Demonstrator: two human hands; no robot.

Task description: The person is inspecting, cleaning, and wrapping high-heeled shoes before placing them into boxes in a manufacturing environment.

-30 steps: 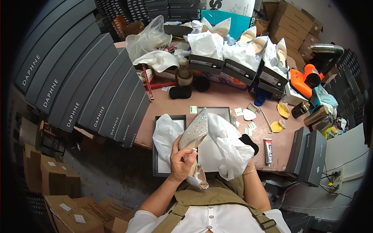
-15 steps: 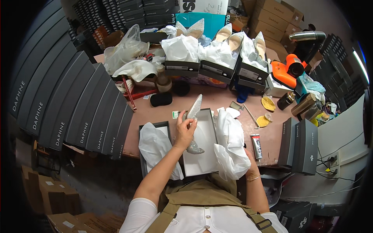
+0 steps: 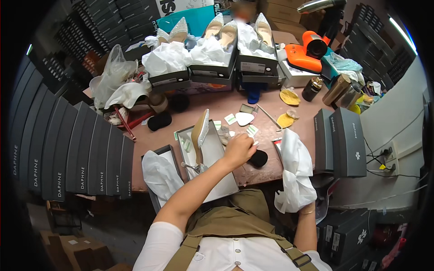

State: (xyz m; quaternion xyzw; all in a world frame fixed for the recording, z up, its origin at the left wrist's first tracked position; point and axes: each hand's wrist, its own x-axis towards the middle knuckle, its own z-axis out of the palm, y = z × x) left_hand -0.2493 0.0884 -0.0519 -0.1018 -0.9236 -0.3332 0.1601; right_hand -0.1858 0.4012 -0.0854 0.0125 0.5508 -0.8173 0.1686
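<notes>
My left hand (image 3: 240, 148) is closed over the table right of an open shoe box (image 3: 221, 183). Something small and white shows at its fingertips, too little to name. In that box leans a silver glittery high-heeled shoe (image 3: 200, 135), toe up. My right hand (image 3: 308, 208) grips crumpled white tissue paper (image 3: 296, 169), which hides most of its fingers. Near my left hand lie a black round pad (image 3: 258, 158) and small white-and-green packets (image 3: 230, 119). The tissue partly covers a tube (image 3: 277, 145).
Another box with tissue (image 3: 160, 174) sits at the left. Tall stacks of dark shoe boxes (image 3: 63, 149) border the table's left; two boxes (image 3: 348, 144) stand right. At the back are boxed glittery shoes (image 3: 212, 52), an orange blower (image 3: 303, 56), bottles (image 3: 312, 89) and yellow sponges (image 3: 289, 97).
My left hand has let go of the shoe, now in the box, and moved right to the small items. My right hand has carried the tissue paper right, uncovering the pad. The view has shifted.
</notes>
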